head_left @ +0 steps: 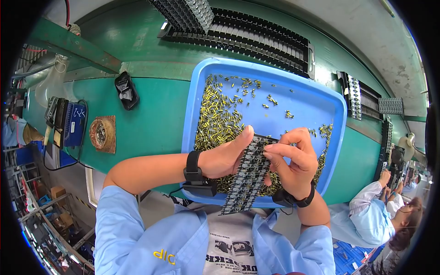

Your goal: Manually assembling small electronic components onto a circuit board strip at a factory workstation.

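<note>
My left hand (225, 157) is closed around a long panel of small circuit boards (246, 178), its thumb up along the panel's side. The panel is tilted, its far end higher over the bin and its lower end near my chest. My right hand (297, 161) pinches thumb and forefinger together at the panel's far right edge. Whatever sits between those fingertips is too small to make out. Under both hands is a blue plastic bin (194, 103) with many loose small cylindrical components (214, 107), yellow and dark, heaped mostly along its left side.
Behind the bin lies a black slotted rack (261, 39) with upright board panels (195, 13) at its left end. Another rack (366, 98) stands to the right. A black tray (126, 90), a round tin (101, 134) and a blue box (74, 123) are at left. A co-worker (373, 215) sits at right.
</note>
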Available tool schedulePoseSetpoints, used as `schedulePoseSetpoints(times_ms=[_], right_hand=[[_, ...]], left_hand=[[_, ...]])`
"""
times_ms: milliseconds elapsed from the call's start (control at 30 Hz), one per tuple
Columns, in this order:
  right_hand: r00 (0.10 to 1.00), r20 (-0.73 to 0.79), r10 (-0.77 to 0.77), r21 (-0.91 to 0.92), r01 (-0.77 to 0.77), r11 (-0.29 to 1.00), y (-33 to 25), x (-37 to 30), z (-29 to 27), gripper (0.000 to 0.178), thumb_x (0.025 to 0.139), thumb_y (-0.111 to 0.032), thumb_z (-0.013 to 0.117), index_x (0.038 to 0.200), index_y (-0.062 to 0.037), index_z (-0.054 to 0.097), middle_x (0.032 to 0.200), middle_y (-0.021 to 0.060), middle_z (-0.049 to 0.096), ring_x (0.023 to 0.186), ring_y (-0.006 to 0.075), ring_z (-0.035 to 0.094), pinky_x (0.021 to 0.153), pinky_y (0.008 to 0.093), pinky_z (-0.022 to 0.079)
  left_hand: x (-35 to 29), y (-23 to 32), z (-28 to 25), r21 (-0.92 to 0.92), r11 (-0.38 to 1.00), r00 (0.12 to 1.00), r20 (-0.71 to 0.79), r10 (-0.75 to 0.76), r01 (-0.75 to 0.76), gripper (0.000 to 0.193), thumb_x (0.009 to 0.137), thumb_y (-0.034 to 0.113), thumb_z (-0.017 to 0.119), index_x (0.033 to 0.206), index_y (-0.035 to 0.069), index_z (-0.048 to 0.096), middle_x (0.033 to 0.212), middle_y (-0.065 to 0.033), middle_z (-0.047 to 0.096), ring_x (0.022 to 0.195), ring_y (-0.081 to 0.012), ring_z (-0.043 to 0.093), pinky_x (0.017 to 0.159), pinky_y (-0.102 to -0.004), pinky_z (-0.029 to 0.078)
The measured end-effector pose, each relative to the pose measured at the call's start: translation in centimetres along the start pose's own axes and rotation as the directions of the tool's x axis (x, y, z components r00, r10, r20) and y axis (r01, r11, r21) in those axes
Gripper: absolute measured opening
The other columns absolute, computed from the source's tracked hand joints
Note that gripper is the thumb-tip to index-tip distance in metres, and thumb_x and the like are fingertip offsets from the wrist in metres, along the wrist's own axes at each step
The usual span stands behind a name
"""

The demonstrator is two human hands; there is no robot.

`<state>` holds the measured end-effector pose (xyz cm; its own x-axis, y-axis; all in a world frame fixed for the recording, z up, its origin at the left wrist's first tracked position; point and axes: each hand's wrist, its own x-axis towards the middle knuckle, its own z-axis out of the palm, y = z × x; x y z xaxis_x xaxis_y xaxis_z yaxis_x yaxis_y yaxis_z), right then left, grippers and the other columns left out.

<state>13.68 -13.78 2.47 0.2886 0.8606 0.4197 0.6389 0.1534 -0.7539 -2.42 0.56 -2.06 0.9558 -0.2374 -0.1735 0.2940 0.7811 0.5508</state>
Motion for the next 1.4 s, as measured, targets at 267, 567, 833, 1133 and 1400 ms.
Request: schedulePoseSetpoints(times_ms=[267, 567, 833, 1133, 1400], right_hand=[[0.990, -0.001, -0.141, -0.181, 0.138, 0.974, -0.3, 0.2, -0.2, 0.033, 0.072, 0.000, 0.087, 0.101, -0.0126, 0.081, 0.089, 0.0012, 0.062, 0.085, 0.0234, 0.054, 0.076, 0.0371, 0.044], [0.986, 0.029, -0.164, -0.217, 0.167, 0.962, -0.5, 0.3, -0.5, 0.035, 0.069, 0.001, 0.086, 0.100, -0.0110, 0.079, 0.088, 0.0022, 0.063, 0.085, 0.0254, 0.055, 0.077, 0.0399, 0.045], [0.954, 0.154, -0.258, -0.373, 0.298, 0.878, -1.3, 0.3, -0.8, 0.032, 0.071, -0.005, 0.081, 0.103, -0.0109, 0.078, 0.093, 0.0032, 0.064, 0.088, 0.0262, 0.059, 0.081, 0.0445, 0.046], [0.908, 0.196, -0.371, -0.470, 0.419, 0.777, -1.0, 0.1, -1.0, 0.039, 0.077, -0.017, 0.077, 0.114, -0.0087, 0.078, 0.103, 0.0018, 0.067, 0.093, 0.0227, 0.060, 0.084, 0.0430, 0.048], [0.910, 0.188, -0.370, -0.462, 0.415, 0.784, -1.3, 0.4, -1.0, 0.032, 0.077, -0.015, 0.076, 0.109, -0.0101, 0.080, 0.103, 0.0026, 0.070, 0.088, 0.0224, 0.060, 0.083, 0.0425, 0.046]], left_hand=[[0.3, -0.4, -0.1, -0.017, 0.999, 0.999, -0.029, 0.041, -0.042, 0.104, 0.093, 0.089, 0.024, 0.143, 0.003, 0.053, 0.122, -0.0171, 0.071, 0.111, -0.0278, 0.072, 0.097, -0.0421, 0.060], [0.2, -0.3, -0.5, 0.076, 0.997, 1.000, -0.020, 0.021, -0.020, 0.107, 0.091, 0.091, 0.025, 0.144, 0.002, 0.052, 0.125, -0.0179, 0.070, 0.111, -0.0292, 0.072, 0.098, -0.0429, 0.059], [0.5, -0.7, -0.2, 0.114, 0.992, 0.993, -0.091, 0.071, -0.060, 0.094, 0.101, 0.082, 0.018, 0.141, 0.005, 0.056, 0.108, -0.0112, 0.077, 0.097, -0.0188, 0.076, 0.084, -0.0312, 0.063], [0.2, 0.2, 1.0, -0.167, 0.977, 0.990, -0.076, 0.121, -0.132, 0.094, 0.101, 0.080, 0.020, 0.155, 0.005, 0.043, 0.137, -0.0137, 0.065, 0.114, -0.0235, 0.071, 0.099, -0.0419, 0.061], [0.0, 0.7, 1.6, -0.226, 0.967, 0.984, -0.160, 0.083, -0.118, 0.096, 0.100, 0.081, 0.022, 0.154, 0.005, 0.043, 0.137, -0.0130, 0.065, 0.112, -0.0263, 0.071, 0.098, -0.0449, 0.061]])
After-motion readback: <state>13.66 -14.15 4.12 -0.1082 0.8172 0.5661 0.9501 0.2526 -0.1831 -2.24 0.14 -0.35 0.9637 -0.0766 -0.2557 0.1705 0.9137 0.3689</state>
